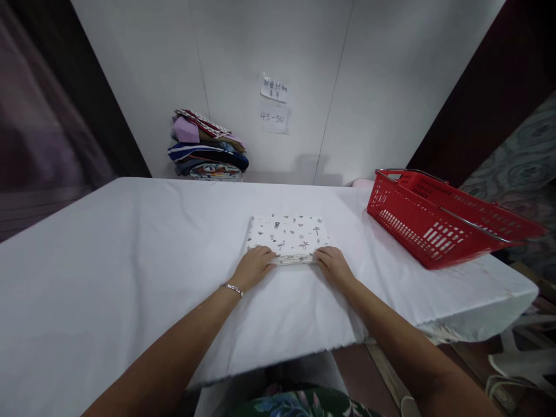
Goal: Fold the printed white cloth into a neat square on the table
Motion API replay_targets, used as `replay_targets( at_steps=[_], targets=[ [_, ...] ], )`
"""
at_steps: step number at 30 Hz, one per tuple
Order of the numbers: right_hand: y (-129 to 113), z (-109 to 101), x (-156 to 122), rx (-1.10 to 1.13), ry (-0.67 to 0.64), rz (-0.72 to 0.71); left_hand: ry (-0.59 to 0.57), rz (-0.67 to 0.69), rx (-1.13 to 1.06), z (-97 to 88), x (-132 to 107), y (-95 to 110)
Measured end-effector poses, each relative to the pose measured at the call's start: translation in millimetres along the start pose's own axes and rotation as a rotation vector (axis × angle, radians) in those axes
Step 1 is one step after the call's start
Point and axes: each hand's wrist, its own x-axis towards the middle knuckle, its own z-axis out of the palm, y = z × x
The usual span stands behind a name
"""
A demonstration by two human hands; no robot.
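Observation:
A folded white cloth (289, 233) with small printed figures lies flat on the white-covered table, in several layers that show along its near edge. My left hand (256, 265) is closed on its near left corner, fingers on top and the thumb toward the front edge. On the near right corner my right hand (333, 263) grips in the same way. The undersides of both hands are hidden.
A red plastic basket (417, 220) with metal handles stands at the table's right edge. At the back left is a stack of folded fabrics (208, 145). Two paper notes (274, 119) are stuck to the wall behind the white tablecloth (174, 278).

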Motion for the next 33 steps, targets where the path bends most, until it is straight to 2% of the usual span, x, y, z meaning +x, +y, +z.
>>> replay_targets(
  at_steps=[5,11,19,33],
  targets=[
    [10,0,-13,-0.068,-0.024,-0.027,0.037,0.008,0.027,0.2,-10,-8],
    [25,-1,-17,-0.106,-0.054,0.019,0.031,-0.017,0.056,-3.3,-17,-15],
    [28,-6,-12,-0.117,-0.106,0.01,0.03,-0.013,0.092,-2.5,-15,-15],
    [37,2,-14,-0.199,-0.071,0.019,0.034,-0.018,0.093,-3.7,-16,-10]
  ],
)
